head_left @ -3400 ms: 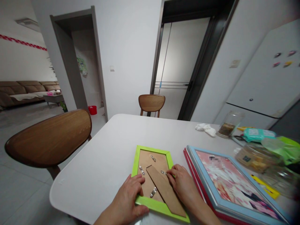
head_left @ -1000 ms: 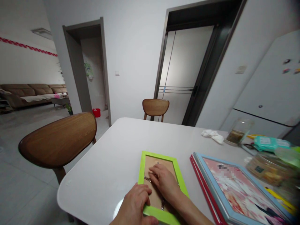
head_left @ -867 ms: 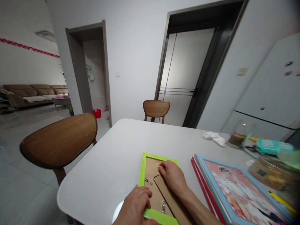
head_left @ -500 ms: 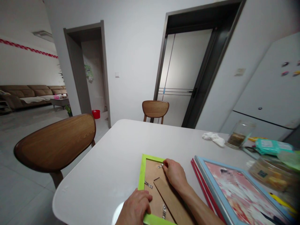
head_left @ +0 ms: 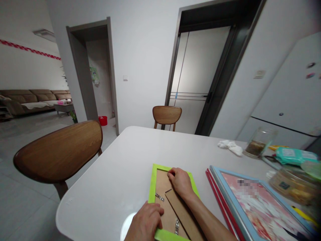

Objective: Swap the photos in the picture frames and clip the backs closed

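A picture frame [head_left: 151, 184] with a lime-green border lies face down on the table, its brown backing board [head_left: 162, 179] and a hinged stand strip [head_left: 180, 209] showing. My left hand [head_left: 147, 219] is closed around the frame's near left corner. At the far part of the backing, the fingers of my right hand [head_left: 180, 180] are pinched together close to the top border; what they hold is hidden. One metal clip [head_left: 159, 197] sits by the left border and another metal clip [head_left: 177, 226] by the near border. My right forearm covers part of the right side.
Right of the green frame lies a stack with a blue picture frame [head_left: 218, 174] on top. Beyond it are a crumpled tissue [head_left: 230, 146], a glass jar [head_left: 258, 144], a teal wipes pack [head_left: 296, 156] and a plastic container [head_left: 292, 187]. A white round object [head_left: 127, 222] is partly behind my left hand.
My right fingers have moved slightly left along the frame's far edge. The metal clip they were touching there is now out of sight under them. My left hand stays on the corner.
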### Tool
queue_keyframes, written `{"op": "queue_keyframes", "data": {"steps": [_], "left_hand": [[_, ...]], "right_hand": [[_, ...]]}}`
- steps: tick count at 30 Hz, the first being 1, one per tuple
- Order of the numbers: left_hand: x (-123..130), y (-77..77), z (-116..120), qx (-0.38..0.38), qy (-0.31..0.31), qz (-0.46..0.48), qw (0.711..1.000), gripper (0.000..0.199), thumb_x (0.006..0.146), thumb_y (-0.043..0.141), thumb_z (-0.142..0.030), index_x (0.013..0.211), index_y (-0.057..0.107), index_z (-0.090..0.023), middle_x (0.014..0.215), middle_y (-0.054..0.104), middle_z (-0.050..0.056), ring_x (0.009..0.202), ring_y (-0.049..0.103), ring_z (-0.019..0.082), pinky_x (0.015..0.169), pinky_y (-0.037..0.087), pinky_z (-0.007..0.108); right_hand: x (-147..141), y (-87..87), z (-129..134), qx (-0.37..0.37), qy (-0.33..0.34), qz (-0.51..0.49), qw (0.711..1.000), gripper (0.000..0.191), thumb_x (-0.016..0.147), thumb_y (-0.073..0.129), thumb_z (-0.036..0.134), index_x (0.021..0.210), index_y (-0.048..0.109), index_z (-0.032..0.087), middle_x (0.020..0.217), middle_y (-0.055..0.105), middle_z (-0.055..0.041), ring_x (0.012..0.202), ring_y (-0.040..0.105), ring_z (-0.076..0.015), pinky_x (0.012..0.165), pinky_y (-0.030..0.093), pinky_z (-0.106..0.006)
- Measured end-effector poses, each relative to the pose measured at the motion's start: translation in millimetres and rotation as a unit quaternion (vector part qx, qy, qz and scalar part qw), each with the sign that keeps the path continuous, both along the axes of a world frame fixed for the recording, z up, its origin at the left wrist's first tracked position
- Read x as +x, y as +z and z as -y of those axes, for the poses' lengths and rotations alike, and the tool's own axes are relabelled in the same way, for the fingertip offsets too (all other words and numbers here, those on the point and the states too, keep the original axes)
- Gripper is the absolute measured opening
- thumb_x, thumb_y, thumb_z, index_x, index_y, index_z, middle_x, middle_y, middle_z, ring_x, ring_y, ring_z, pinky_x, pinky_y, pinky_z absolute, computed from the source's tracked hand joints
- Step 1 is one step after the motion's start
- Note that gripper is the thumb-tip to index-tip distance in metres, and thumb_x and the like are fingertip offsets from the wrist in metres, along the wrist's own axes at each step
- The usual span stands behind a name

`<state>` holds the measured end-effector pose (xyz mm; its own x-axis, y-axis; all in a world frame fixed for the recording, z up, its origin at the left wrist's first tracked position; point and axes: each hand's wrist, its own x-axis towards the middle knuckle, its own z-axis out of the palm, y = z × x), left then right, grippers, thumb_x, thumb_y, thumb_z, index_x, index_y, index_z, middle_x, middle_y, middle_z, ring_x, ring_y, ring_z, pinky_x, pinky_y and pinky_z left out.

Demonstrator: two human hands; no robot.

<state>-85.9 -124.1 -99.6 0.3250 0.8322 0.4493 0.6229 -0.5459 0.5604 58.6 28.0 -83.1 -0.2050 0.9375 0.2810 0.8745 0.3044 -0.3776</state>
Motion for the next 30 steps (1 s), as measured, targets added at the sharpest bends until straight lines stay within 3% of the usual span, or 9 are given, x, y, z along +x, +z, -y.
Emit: {"op": "queue_keyframes", "data": {"steps": [9, 14, 17, 20, 22, 24, 27, 30], "left_hand": [[3.3, 3.7, 3.0, -0.034, 0.028, -0.022, 0.999, 0.035, 0.051, 0.073, -0.040, 0.069, 0.051, -0.018, 0.101, 0.059, 0.006, 0.096, 0.052, 0.024, 0.090, 0.035, 0.039], [4.7, 3.7, 4.1, -0.027, 0.035, -0.030, 0.999, 0.037, 0.050, 0.072, -0.043, 0.068, 0.050, -0.019, 0.100, 0.059, 0.006, 0.093, 0.053, 0.023, 0.083, 0.041, 0.034], [5.9, 2.0, 5.3, 0.001, 0.023, -0.046, 0.999, 0.039, 0.055, 0.069, -0.048, 0.073, 0.049, -0.019, 0.103, 0.057, 0.008, 0.095, 0.051, 0.024, 0.083, 0.042, 0.034], [5.2, 3.5, 7.1, 0.015, 0.022, -0.034, 0.999, 0.037, 0.061, 0.064, -0.049, 0.076, 0.049, -0.020, 0.103, 0.055, 0.009, 0.096, 0.050, 0.024, 0.084, 0.040, 0.035], [3.3, 9.9, 8.8, 0.010, 0.019, 0.007, 1.000, 0.033, 0.063, 0.064, -0.046, 0.075, 0.048, -0.019, 0.100, 0.055, 0.008, 0.094, 0.050, 0.023, 0.083, 0.040, 0.034], [2.5, 20.7, 10.3, -0.009, 0.026, 0.069, 0.997, 0.029, 0.064, 0.063, -0.041, 0.074, 0.048, -0.019, 0.097, 0.055, 0.008, 0.092, 0.051, 0.023, 0.080, 0.041, 0.033], [12.7, 37.9, 11.3, -0.059, 0.064, 0.207, 0.974, 0.024, 0.067, 0.060, -0.038, 0.070, 0.047, -0.019, 0.096, 0.055, 0.008, 0.092, 0.050, 0.024, 0.079, 0.040, 0.034], [42.5, 47.1, 12.5, -0.112, 0.065, 0.407, 0.904, 0.031, 0.069, 0.055, -0.049, 0.068, 0.047, -0.019, 0.098, 0.057, 0.007, 0.095, 0.050, 0.026, 0.083, 0.037, 0.036]], "right_hand": [[-1.9, -2.5, -9.2, -0.016, -0.059, -0.024, 0.998, 0.013, 0.065, 0.047, 0.018, 0.058, 0.057, 0.018, 0.061, 0.062, -0.0055, 0.059, 0.053, -0.0159, 0.053, 0.030, -0.025], [-6.4, -1.6, -9.6, -0.014, -0.065, -0.077, 0.995, 0.012, 0.064, 0.046, 0.016, 0.060, 0.058, 0.016, 0.064, 0.061, -0.0072, 0.061, 0.054, -0.0165, 0.054, 0.032, -0.025], [1.5, 7.1, -4.4, -0.022, -0.035, -0.132, 0.990, 0.016, 0.067, 0.046, 0.023, 0.059, 0.058, 0.017, 0.061, 0.062, -0.0046, 0.061, 0.055, -0.0156, 0.057, 0.036, -0.025], [24.0, 17.8, 7.7, -0.015, -0.016, -0.189, 0.982, 0.024, 0.071, 0.043, 0.034, 0.073, 0.061, 0.018, 0.072, 0.065, -0.0041, 0.068, 0.057, -0.0159, 0.064, 0.040, -0.025], [43.2, 22.7, 21.1, -0.008, -0.036, -0.250, 0.967, 0.033, 0.072, 0.042, 0.038, 0.088, 0.058, 0.016, 0.088, 0.064, -0.0069, 0.079, 0.057, -0.0173, 0.071, 0.041, -0.027], [59.0, 24.6, 40.2, -0.036, -0.083, -0.393, 0.915, 0.039, 0.071, 0.044, 0.043, 0.098, 0.054, 0.015, 0.101, 0.059, -0.0088, 0.089, 0.055, -0.0187, 0.074, 0.042, -0.029], [62.1, 24.0, 77.8, -0.140, -0.094, -0.647, 0.744, 0.041, 0.066, 0.052, 0.047, 0.096, 0.053, 0.019, 0.101, 0.060, -0.0063, 0.091, 0.055, -0.0189, 0.073, 0.043, -0.030], [37.4, 26.5, 112.4, -0.300, -0.025, -0.724, 0.620, 0.037, 0.063, 0.058, 0.046, 0.088, 0.057, 0.018, 0.079, 0.065, -0.0047, 0.072, 0.060, -0.0178, 0.063, 0.044, -0.030]]}}
